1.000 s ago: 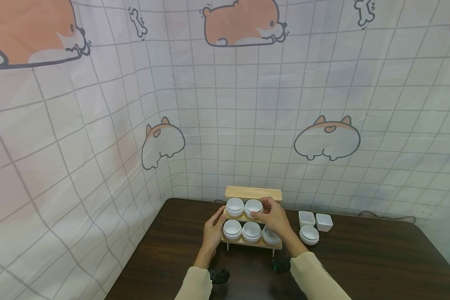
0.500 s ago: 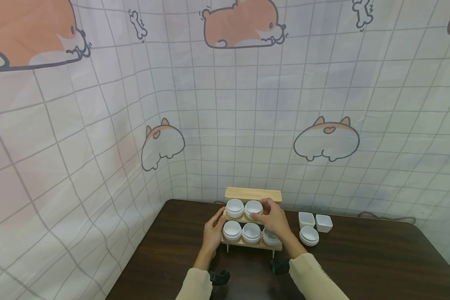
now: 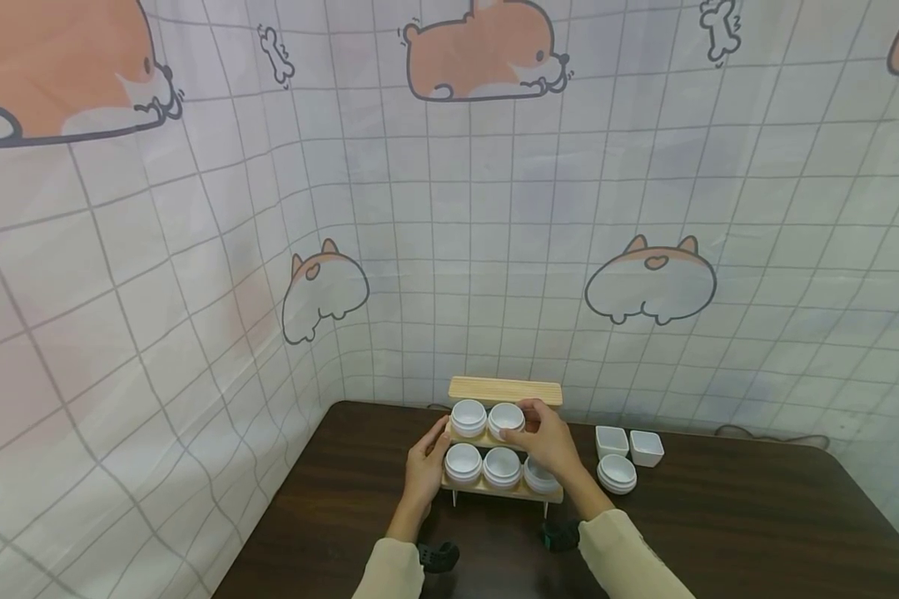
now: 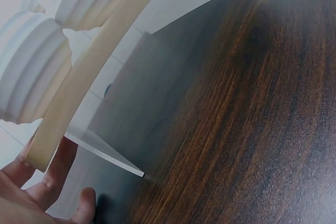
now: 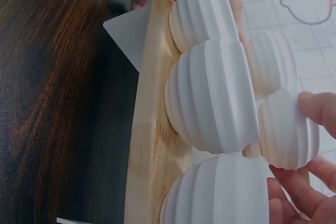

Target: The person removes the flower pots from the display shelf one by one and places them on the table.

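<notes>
A tiered wooden rack (image 3: 504,492) with white legs carries white ribbed cups: three on the front shelf, two on the shelf behind. My left hand (image 3: 424,467) grips the rack's left end; in the left wrist view, fingers (image 4: 59,174) pass behind the shelf's end. With thumb and fingers, my right hand (image 3: 553,441) pinches the right cup (image 3: 505,420) of the second shelf, which still sits on it. The right wrist view shows the thumb on that cup's (image 5: 286,129) rim and fingers beneath. My right hand partly covers the front-right cup (image 3: 539,476).
The rack's top shelf (image 3: 505,389) bears no cups. Right of the rack, on the dark wooden table (image 3: 749,507), stand two square white dishes (image 3: 611,441) (image 3: 647,448) and some round white cups (image 3: 617,473), seemingly stacked. A patterned curtain hangs behind, with a cable (image 3: 772,433) along the table's back edge.
</notes>
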Demonstrator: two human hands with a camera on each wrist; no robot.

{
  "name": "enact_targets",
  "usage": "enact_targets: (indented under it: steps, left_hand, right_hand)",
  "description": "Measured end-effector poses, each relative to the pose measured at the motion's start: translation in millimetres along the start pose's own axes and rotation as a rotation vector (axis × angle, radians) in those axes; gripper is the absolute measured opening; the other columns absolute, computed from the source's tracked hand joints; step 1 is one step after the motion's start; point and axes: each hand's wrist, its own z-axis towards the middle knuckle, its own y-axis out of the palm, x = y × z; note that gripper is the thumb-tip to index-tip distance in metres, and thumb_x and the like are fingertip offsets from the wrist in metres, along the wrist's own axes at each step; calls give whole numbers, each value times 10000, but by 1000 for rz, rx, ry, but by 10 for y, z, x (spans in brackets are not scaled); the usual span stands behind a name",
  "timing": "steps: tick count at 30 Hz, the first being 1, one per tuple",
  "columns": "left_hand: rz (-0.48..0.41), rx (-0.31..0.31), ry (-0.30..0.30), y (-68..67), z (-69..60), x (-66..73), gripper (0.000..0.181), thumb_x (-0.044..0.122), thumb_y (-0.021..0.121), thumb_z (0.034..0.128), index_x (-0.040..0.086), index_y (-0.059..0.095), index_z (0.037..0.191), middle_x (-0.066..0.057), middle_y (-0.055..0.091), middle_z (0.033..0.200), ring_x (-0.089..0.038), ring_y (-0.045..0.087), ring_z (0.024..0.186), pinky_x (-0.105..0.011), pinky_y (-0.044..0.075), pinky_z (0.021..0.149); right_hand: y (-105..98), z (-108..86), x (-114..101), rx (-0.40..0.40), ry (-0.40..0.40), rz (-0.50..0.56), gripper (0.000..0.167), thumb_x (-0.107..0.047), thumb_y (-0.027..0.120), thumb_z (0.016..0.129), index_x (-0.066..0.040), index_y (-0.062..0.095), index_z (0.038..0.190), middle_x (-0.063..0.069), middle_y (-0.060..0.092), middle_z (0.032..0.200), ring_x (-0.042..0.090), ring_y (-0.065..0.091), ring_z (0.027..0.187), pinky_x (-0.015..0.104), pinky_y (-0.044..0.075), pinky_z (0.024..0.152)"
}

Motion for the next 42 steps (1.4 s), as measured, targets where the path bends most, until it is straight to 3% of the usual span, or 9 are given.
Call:
enact_targets:
  steps: [16, 28, 35, 42]
  left_hand:
    - [9, -2, -2, -1, -13, -1, 404, 184, 543, 1070, 111, 575, 1465, -129, 578, 1490, -295, 593, 1232, -435, 480, 1003]
    - [14, 5, -7, 3, -21, 17, 403, 182, 544, 1068, 109, 577, 1463, -133, 585, 1482, -296, 603, 1215, -478, 473, 1023]
    - [15, 0, -4, 2, -13, 8, 404, 190, 547, 1069, 117, 577, 1465, -132, 591, 1476, -291, 603, 1211, -444, 478, 1006]
    - [2, -6, 1, 9, -3, -5, 417, 180, 539, 1071, 83, 556, 1476, -140, 578, 1487, -315, 591, 1256, -509, 462, 1050]
  right_hand:
    - [-10, -38, 0, 15, 6, 29, 551, -224, 858, 831, -93, 619, 1309, 143, 706, 1228, 264, 646, 1061, 443, 524, 915]
    - [-12, -61, -10, 8, -25, 67, 541, -215, 850, 845, -83, 612, 1313, 140, 694, 1240, 285, 653, 1105, 481, 522, 979]
    - [-22, -90, -20, 19, -47, 115, 536, -209, 852, 841, -90, 614, 1307, 146, 690, 1231, 287, 669, 1088, 446, 549, 933]
    - [-33, -112, -44, 17, -52, 128, 551, -208, 839, 848, -90, 600, 1330, 152, 674, 1254, 293, 668, 1105, 421, 560, 923]
